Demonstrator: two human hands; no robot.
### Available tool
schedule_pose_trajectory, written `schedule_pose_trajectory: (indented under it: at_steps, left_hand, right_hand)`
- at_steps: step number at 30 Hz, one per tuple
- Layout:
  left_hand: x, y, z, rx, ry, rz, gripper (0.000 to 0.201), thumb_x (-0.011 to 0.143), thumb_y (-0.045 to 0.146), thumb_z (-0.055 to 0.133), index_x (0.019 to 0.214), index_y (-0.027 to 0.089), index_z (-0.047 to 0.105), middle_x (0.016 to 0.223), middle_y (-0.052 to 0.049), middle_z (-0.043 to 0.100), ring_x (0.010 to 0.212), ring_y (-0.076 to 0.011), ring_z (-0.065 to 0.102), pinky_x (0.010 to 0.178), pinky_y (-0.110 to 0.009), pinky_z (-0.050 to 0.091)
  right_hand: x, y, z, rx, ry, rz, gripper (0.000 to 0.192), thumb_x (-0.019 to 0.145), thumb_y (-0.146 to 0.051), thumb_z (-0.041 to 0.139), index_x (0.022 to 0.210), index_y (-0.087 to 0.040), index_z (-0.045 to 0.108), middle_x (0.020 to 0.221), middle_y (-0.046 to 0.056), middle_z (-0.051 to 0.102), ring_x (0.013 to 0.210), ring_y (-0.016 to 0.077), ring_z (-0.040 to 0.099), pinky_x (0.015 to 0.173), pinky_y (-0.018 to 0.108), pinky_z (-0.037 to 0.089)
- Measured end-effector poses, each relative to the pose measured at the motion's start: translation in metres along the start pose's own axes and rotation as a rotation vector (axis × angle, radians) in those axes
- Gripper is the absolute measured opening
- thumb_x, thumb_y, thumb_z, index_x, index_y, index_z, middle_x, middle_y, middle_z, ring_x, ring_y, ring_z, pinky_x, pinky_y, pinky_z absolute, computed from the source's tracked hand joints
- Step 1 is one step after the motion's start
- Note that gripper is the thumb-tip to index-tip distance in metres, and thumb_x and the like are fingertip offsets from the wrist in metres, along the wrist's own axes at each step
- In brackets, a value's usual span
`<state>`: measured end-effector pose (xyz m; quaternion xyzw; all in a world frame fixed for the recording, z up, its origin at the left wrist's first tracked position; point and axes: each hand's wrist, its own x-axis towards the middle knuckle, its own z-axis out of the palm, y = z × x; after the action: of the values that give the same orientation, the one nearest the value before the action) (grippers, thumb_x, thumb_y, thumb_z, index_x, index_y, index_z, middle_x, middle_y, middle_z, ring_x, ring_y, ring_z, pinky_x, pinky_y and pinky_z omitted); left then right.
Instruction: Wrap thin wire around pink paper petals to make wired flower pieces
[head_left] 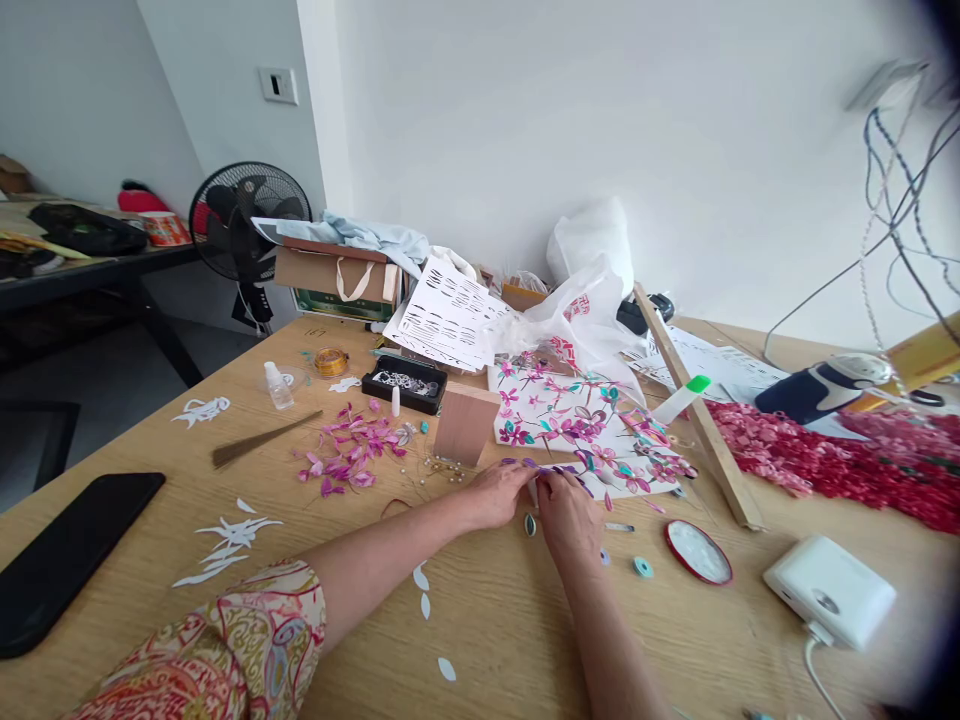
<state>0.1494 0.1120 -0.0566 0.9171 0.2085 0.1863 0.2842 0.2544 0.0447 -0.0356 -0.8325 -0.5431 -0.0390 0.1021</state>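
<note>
My left hand (499, 497) and my right hand (568, 515) meet at the middle of the table, fingers closed on a small purple petal piece (537, 468). Its exact form is partly hidden by my fingers. Just behind my hands is a white sheet (491, 405) covered with pink, purple and teal flowers on thin stems. A wooden block (466, 425) stands upright to the left of the sheet. Close below my hands lies a small dark green and white oval piece (530, 525). Loose magenta petals (356, 445) are heaped left of the block.
A black tray (405, 384) holds small white pieces. A wooden bar (701, 420) lies at the right, near a round red-rimmed lid (698, 552) and a white adapter (831, 590). White petal cutouts (227, 548) and a black phone (75, 555) lie at the left.
</note>
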Motion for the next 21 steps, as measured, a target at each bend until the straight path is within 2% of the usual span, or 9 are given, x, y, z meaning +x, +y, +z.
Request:
schedule_pose_trajectory:
  at_steps: [6, 10, 16, 21]
  left_hand:
    - [0.0001, -0.0013, 0.0023, 0.012, 0.013, -0.002, 0.046, 0.072, -0.001, 0.037, 0.116, 0.012, 0.044, 0.117, -0.011, 0.05, 0.107, -0.0197, 0.046, 0.093, -0.035, 0.037]
    - [0.0006, -0.0021, 0.0027, 0.024, 0.015, 0.001, 0.046, 0.072, -0.002, 0.037, 0.115, 0.014, 0.044, 0.113, -0.009, 0.053, 0.104, -0.0189, 0.048, 0.091, -0.034, 0.038]
    - [0.0008, 0.0, 0.0013, 0.027, 0.011, -0.001, 0.037, 0.074, 0.001, 0.035, 0.106, 0.011, 0.048, 0.105, -0.011, 0.056, 0.099, -0.02, 0.05, 0.088, -0.034, 0.039]
    - [-0.0006, 0.0044, -0.003, -0.024, -0.012, -0.021, 0.039, 0.073, 0.0, 0.034, 0.107, 0.012, 0.049, 0.104, -0.01, 0.056, 0.098, -0.0204, 0.05, 0.088, -0.034, 0.039]
  right_hand:
    - [-0.001, 0.0018, -0.0014, 0.003, 0.003, -0.005, 0.024, 0.084, -0.026, 0.041, 0.082, -0.019, 0.064, 0.087, 0.004, 0.063, 0.075, 0.0156, 0.058, 0.054, 0.024, 0.033]
    - [-0.0029, 0.0022, -0.0035, 0.002, 0.004, -0.004, 0.024, 0.085, -0.025, 0.04, 0.082, -0.019, 0.063, 0.087, 0.004, 0.063, 0.076, 0.0149, 0.058, 0.054, 0.024, 0.033]
    - [-0.0009, -0.0018, -0.0024, -0.022, -0.016, -0.009, 0.026, 0.086, -0.026, 0.039, 0.08, -0.018, 0.063, 0.087, 0.005, 0.063, 0.076, 0.0163, 0.059, 0.054, 0.024, 0.034]
    - [-0.0012, -0.0037, -0.0056, -0.035, -0.055, -0.005, 0.026, 0.086, -0.026, 0.037, 0.084, -0.019, 0.063, 0.091, 0.005, 0.063, 0.077, 0.0157, 0.06, 0.054, 0.023, 0.035]
